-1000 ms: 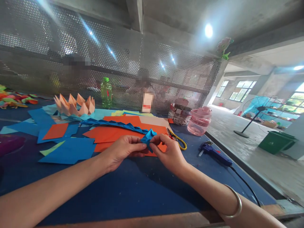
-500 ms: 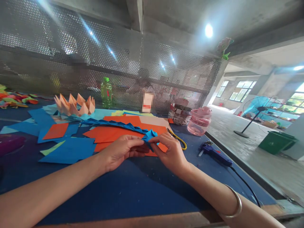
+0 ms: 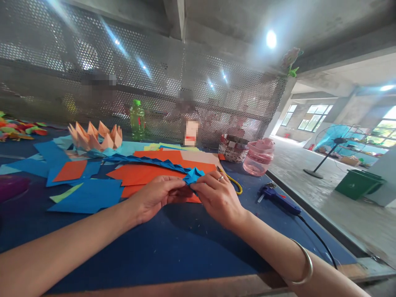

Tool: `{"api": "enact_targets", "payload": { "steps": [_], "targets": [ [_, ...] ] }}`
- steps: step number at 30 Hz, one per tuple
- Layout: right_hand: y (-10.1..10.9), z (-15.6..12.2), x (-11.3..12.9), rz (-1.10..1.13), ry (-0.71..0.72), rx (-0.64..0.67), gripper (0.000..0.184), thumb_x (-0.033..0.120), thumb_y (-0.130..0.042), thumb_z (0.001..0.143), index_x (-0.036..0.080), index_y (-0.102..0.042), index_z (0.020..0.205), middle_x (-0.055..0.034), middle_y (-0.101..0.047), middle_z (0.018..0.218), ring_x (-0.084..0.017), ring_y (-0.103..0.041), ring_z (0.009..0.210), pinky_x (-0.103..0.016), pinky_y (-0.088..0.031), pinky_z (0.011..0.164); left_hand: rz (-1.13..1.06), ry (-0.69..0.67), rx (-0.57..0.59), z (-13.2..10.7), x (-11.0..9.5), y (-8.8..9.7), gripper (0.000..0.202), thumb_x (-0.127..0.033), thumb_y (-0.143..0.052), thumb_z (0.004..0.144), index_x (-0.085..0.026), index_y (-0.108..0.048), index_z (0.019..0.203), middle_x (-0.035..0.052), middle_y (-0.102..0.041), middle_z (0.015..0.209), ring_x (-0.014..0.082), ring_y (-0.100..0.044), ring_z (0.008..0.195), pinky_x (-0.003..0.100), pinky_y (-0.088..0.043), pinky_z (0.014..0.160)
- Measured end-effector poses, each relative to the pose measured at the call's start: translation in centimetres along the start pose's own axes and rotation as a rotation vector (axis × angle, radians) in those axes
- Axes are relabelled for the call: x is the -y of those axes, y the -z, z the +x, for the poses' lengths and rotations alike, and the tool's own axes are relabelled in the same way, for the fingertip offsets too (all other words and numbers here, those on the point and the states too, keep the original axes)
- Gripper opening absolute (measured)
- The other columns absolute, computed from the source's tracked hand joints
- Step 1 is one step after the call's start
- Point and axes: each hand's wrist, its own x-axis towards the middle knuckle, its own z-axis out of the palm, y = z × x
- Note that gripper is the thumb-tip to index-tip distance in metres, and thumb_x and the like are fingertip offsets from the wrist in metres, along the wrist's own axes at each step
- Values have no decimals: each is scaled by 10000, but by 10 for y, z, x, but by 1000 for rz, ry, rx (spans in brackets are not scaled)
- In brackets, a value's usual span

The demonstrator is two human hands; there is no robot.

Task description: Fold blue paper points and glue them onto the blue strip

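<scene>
My left hand (image 3: 157, 196) and my right hand (image 3: 218, 199) pinch a small folded blue paper piece (image 3: 193, 175) between them, just above the orange paper sheets (image 3: 139, 175). That piece is the end of a long chain of folded blue paper (image 3: 145, 161), which curves away to the left over the sheets. Yellow-handled scissors (image 3: 230, 180) lie just beyond my right hand, partly hidden by it. My fingers hide the underside of the blue fold.
A peach paper lotus (image 3: 95, 138) and loose blue sheets (image 3: 85, 196) lie left on the blue table (image 3: 161, 243). A glue gun (image 3: 278, 202) lies right. Beyond stand a green bottle (image 3: 137, 121), a woven paper pot (image 3: 233, 148) and a pink jar (image 3: 259, 159), before a perforated metal screen (image 3: 216, 82).
My right hand has closed in from the right and now lies flatter over the blue fold. My left hand has barely moved. The whole view has shifted slightly.
</scene>
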Motion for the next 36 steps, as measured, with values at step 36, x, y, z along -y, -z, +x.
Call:
{"api": "enact_targets", "payload": {
  "steps": [36],
  "targets": [
    [9, 1, 8, -151, 219, 2, 178, 133, -457, 903, 185, -611, 974, -55, -666, 882, -186, -539, 864, -348, -400, 777, -85, -12, 5, 2, 4, 0, 114, -257, -786, 637, -158, -748, 680, 19, -751, 705, 132, -669, 695, 207, -536, 716]
  ]
}}
